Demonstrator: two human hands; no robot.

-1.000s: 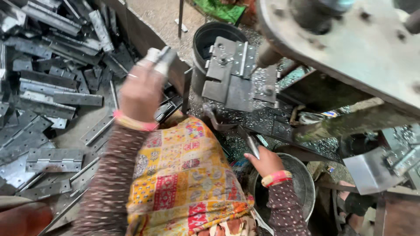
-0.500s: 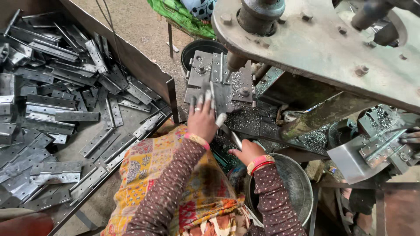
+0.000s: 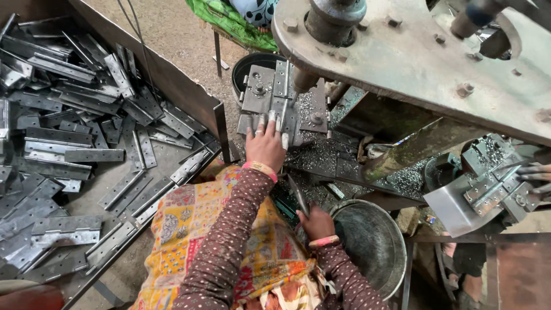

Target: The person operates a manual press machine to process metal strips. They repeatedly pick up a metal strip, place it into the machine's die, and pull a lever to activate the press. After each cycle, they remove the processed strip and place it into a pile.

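Observation:
My left hand (image 3: 265,143) rests on the die block (image 3: 258,95) of a press, fingers spread, pinning a long metal hinge (image 3: 282,106) that lies upright across the block under the punch (image 3: 304,80). My right hand (image 3: 314,221) stays low near my lap, closed around a thin metal rod (image 3: 298,195) that points up toward the block. Both sleeves are brown with dots, and a patterned cloth (image 3: 189,229) covers my lap.
A large heap of metal hinges (image 3: 69,126) fills the tray on the left. A metal bowl (image 3: 373,241) sits by my right hand, a black bucket (image 3: 252,60) behind the block. The heavy press arm (image 3: 413,51) overhangs. Another person's hand (image 3: 534,175) works at the right edge.
My left hand carried a hinge from above the heap on the left over to the die block and set it down there. My right hand stayed low with the rod.

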